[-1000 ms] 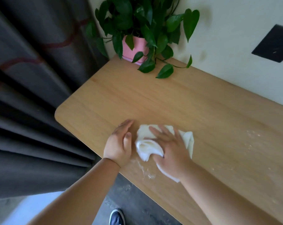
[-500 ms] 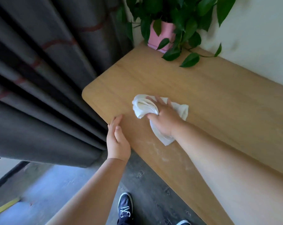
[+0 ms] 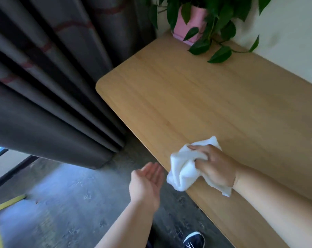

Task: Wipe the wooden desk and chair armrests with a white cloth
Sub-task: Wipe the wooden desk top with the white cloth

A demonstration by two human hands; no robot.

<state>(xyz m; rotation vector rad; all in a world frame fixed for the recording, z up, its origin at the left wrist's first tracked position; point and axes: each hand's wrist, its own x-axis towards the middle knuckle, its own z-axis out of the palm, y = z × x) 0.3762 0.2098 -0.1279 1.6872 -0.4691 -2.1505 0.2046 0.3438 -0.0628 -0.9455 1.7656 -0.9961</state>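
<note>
My right hand (image 3: 215,166) is bunched around the white cloth (image 3: 184,169), fingers curled into its folds, holding it at the near edge of the wooden desk (image 3: 196,97) with one end spilling over the rim. My left hand (image 3: 146,181) hangs just off that edge, palm up and cupped, holding nothing, right beside the cloth's overhang.

I read this as the sweep-off step: the cloth drags dust or crumbs to the rim and the cupped palm waits below to catch them. Whether any debris actually sits at the edge I cannot make out; the view is soft there. The next move, I judge, needs a short pull over the rim with the left palm kept close under it.

Farther out, the pink plant pot (image 3: 189,22) with trailing leaves (image 3: 219,54) stands at the far corner and will need wiping around. The dark curtain (image 3: 53,86) hangs near the desk's end. No chair shows.
</note>
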